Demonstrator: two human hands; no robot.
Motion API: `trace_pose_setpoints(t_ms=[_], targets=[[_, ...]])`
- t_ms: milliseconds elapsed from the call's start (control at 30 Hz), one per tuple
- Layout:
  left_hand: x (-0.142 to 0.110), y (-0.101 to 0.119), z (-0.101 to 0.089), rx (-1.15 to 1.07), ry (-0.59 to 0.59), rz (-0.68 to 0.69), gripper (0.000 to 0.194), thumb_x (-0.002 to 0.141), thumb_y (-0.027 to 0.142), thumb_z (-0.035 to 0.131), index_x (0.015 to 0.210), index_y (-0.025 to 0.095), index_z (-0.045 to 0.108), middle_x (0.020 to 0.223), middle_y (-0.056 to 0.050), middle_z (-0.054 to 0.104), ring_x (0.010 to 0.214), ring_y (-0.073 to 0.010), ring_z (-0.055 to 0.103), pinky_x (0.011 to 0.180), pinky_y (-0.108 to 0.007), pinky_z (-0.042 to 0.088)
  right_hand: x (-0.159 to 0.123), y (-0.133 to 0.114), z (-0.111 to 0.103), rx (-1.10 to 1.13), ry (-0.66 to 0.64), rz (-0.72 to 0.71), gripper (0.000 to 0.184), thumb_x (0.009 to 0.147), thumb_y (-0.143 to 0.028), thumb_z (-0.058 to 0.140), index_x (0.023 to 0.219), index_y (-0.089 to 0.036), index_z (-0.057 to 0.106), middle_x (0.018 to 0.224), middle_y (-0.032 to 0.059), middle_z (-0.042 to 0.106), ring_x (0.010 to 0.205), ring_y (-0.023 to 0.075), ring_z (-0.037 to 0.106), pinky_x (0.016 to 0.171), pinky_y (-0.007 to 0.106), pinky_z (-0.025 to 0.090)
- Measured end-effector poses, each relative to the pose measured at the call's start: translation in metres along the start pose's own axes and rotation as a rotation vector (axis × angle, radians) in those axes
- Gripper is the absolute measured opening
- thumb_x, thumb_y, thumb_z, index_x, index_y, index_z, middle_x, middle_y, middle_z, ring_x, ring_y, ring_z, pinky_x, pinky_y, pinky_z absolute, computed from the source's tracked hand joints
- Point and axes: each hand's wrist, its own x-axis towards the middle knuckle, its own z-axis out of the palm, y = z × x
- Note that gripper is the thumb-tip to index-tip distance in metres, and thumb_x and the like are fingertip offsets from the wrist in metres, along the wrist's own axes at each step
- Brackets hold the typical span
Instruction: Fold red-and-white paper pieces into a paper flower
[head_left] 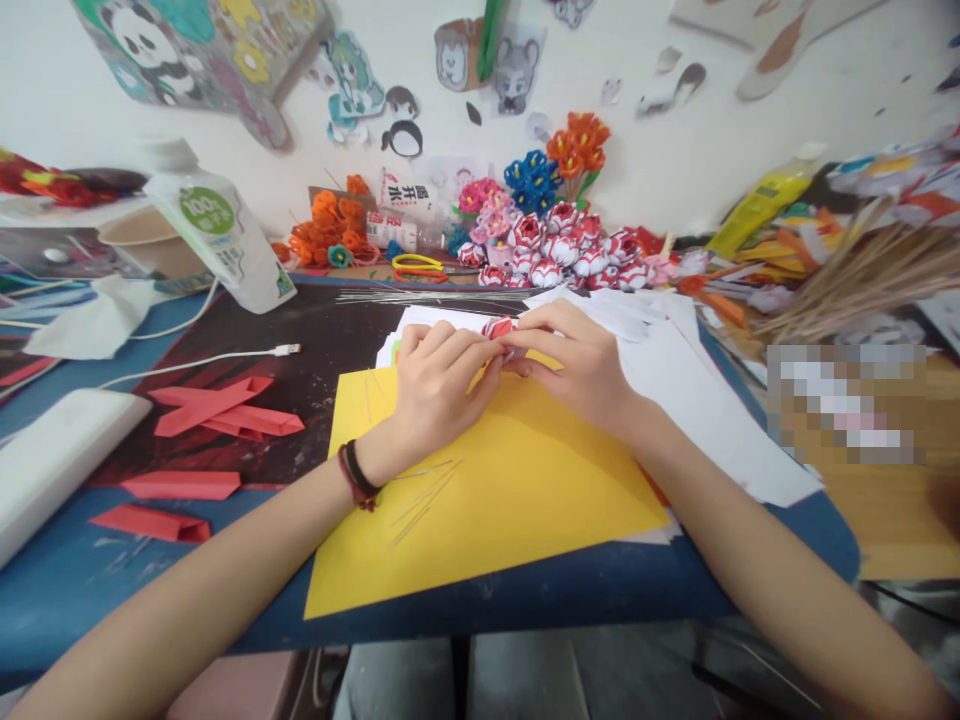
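My left hand and my right hand meet over the top of a yellow paper sheet. Between their fingertips they pinch a small red-and-white paper flower, and the fingers hide much of it. Thin wires lie on the yellow sheet below my left wrist. Folded red paper strips rest to the left on the dark mat. Finished-looking red-and-white paper flowers are heaped behind my hands.
White paper sheets spread to the right. A white bottle, a white power strip and a cable plug are at the left. Yellow-handled scissors lie at the back, and thin sticks stick out at the right.
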Motion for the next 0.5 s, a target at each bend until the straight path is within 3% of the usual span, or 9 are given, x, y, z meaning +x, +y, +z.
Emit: trace_pose_setpoints(t_ms=[267,500], targets=[[-0.0010,-0.0004,0.0012,-0.013,0.016,0.007,0.010,0.088,0.018,0.063,0.097,0.023,0.065,0.085,0.003,0.073,0.073,-0.0146,0.056,0.071,-0.036,0.032,0.0008,0.0020,-0.0030,-0.058,-0.011,-0.106,0.013,0.089,-0.013,0.060,0.097,-0.021,0.068,0.092,0.0046,0.072,0.082,0.0179,0.059,0.071,0.033,0.049],[0.0002,-0.0004,0.0003,-0.010,0.022,0.011,0.007,0.087,0.018,0.064,0.092,0.022,0.065,0.083,0.003,0.073,0.071,-0.0139,0.057,0.070,-0.035,0.033,0.0026,0.0014,-0.0072,-0.075,-0.078,-0.123,0.013,0.089,-0.021,0.062,0.101,-0.020,0.067,0.096,0.0065,0.071,0.085,0.0197,0.060,0.074,0.036,0.050]])
